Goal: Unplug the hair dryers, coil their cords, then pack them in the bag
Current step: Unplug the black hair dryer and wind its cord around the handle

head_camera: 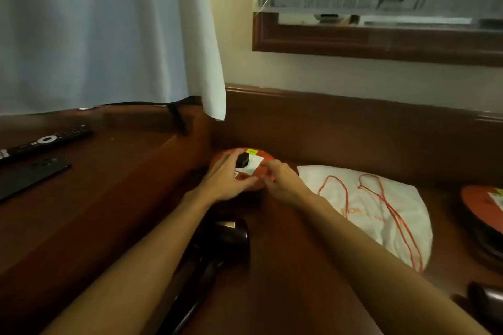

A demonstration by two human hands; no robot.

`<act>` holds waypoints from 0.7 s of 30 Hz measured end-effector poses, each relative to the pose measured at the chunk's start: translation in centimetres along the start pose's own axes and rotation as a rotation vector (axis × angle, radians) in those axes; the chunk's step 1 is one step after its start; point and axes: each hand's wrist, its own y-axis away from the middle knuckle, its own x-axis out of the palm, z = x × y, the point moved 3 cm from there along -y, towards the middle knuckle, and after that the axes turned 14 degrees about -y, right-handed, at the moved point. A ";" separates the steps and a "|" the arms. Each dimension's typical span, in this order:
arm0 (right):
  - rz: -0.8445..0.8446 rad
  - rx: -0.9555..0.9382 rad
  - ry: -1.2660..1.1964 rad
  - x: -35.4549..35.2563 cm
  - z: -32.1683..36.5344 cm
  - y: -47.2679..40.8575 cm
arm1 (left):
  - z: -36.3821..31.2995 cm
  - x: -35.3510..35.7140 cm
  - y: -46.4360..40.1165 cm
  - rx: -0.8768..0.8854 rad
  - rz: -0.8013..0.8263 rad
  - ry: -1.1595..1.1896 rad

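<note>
Two hands are working at the back of the worktop (299, 266), where an orange, round socket unit (261, 157) is lying close against the wooden back rail. The left hand (226, 179) is curling its fingers round a black plug (242, 160) seated in the white face of that unit, thumb below and fingers above, so its grip is closing on the plug. The right hand (280, 179) is resting on the unit's right side with fingers bent, apparently bracing it; whether it is pinching anything cannot be told.

Judging by this, the unplugging step is in hand. One dark hair dryer (231, 236) is lying on the worktop near the front, between the two forearms, its cord not clearly visible. Part of a second dark dryer (487, 299) is showing at the right edge, near another orange unit (479, 204). A white drawstring bag (381, 212) with orange cord is lying flat just right of the hands, not yet filled.

Next, the plug is probably needing a straight pull away from the unit while the right hand is holding it down; a slanted pull is risking dragging the unit along.
</note>
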 end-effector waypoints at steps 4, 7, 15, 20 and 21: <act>0.014 -0.062 0.154 0.4 -1.2 -3.1 | 1.0 0.8 -1.5 -0.084 0.110 -0.143; 0.026 -0.102 0.301 1.0 -2.3 -4.3 | 1.3 0.9 -1.9 -0.101 0.178 -0.224; 0.033 -0.127 0.320 0.5 -2.9 -4.9 | 1.4 1.5 -1.7 -0.100 0.138 -0.285; 0.030 -0.102 0.307 -0.3 -1.5 -5.7 | 1.6 1.3 -1.2 -0.144 0.111 -0.174; 0.017 -0.113 0.296 -0.2 -0.9 -5.8 | 1.7 1.4 -1.1 -0.174 0.110 -0.143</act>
